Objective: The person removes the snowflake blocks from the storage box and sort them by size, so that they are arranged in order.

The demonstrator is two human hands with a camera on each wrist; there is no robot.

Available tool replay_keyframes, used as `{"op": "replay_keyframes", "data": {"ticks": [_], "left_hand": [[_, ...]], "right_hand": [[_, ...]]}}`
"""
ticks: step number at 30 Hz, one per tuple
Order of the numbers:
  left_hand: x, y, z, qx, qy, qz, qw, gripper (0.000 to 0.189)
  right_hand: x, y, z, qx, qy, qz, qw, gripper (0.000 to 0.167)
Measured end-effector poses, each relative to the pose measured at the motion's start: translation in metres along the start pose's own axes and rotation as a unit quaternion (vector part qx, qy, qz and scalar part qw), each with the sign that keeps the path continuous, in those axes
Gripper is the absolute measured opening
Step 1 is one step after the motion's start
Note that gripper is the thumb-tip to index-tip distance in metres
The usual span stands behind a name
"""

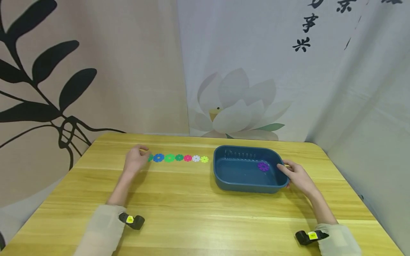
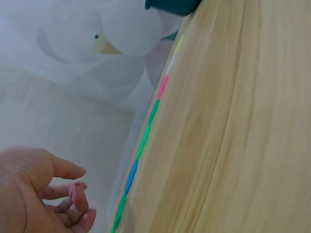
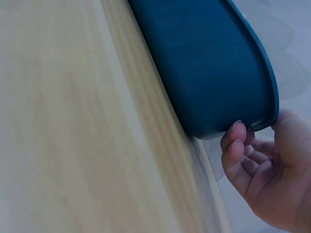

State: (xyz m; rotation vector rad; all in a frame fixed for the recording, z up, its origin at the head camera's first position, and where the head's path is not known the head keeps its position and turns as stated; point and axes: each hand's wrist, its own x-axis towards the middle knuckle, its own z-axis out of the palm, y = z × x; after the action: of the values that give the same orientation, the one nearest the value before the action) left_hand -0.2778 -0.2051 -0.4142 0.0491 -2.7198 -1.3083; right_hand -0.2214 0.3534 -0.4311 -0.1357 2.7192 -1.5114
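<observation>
A row of several flower-shaped plastic discs lies flat on the table, running from a partly hidden green disc through a blue disc (image 1: 158,158) and a pink disc (image 1: 187,158) to a yellow disc (image 1: 204,159). At the left end of this row is my left hand (image 1: 136,160); the left wrist view shows its fingers loosely bent with nothing visible between them. My right hand (image 1: 298,176) grips the right end of a dark blue plastic basin (image 1: 246,187), thumb over the rim and fingers against the outer wall. Inside the basin lies a purple flower-shaped disc (image 1: 263,166).
The wooden table (image 1: 192,220) reaches back to a printed curtain (image 1: 144,71) with leaf and lotus patterns. Each wrist carries a small black camera, and both sleeves are light-coloured. The basin stands right of the row, close to the yellow disc.
</observation>
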Motion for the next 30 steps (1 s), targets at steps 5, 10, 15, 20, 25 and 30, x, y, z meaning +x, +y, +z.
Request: {"op": "replay_keyframes", "data": {"ticks": [5, 10, 15, 20, 25, 30], "left_hand": [[-0.006, 0.013, 0.014, -0.026, -0.019, 0.041, 0.9986, 0.035], [-0.008, 0.03, 0.031, -0.04, -0.043, 0.068, 0.996, 0.033], [-0.01, 0.048, 0.049, -0.046, -0.057, 0.08, 0.994, 0.029], [-0.013, 0.066, 0.065, -0.064, -0.067, 0.095, 0.9911, 0.025], [-0.017, 0.083, 0.084, -0.087, -0.07, 0.119, 0.9865, 0.024], [-0.022, 0.1, 0.102, -0.104, -0.069, 0.143, 0.9818, 0.019]], "right_hand": [[0.0, -0.001, 0.0, 0.001, -0.002, -0.002, 1.0, 0.057], [0.0, -0.002, 0.001, 0.002, -0.002, -0.006, 1.0, 0.056], [0.0, -0.002, 0.001, 0.004, -0.003, -0.006, 1.0, 0.056], [0.0, -0.001, 0.001, 0.004, -0.002, -0.008, 1.0, 0.055], [0.0, 0.0, 0.001, 0.0, -0.001, -0.01, 1.0, 0.055], [-0.001, -0.001, 0.0, 0.001, -0.002, -0.011, 0.9999, 0.055]]}}
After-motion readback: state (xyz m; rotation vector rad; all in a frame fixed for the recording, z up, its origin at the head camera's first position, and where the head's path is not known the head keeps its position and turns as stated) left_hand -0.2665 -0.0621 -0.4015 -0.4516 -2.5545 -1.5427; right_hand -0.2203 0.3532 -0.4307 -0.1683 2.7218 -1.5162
